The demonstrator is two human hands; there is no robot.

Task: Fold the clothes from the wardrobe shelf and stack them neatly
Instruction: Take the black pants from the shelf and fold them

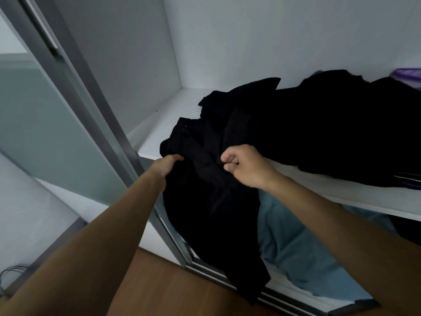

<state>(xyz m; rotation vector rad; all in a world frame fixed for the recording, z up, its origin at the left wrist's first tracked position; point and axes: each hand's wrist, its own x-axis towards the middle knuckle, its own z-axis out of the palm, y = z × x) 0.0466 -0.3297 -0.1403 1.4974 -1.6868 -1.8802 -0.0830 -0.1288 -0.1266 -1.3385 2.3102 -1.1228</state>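
A black garment (211,201) hangs over the front edge of the white wardrobe shelf (159,124) and drapes down toward the floor. My left hand (167,166) grips its left edge at the shelf's front. My right hand (243,165) pinches a fold of the same garment a little to the right. Behind them a heap of crumpled black clothes (330,128) covers the middle and right of the shelf.
A grey sliding door frame (91,106) with a frosted glass panel stands at the left. Blue fabric (300,254) lies in the compartment below the shelf. A purple item (407,75) sits at the far right back. Wooden floor (159,283) lies below.
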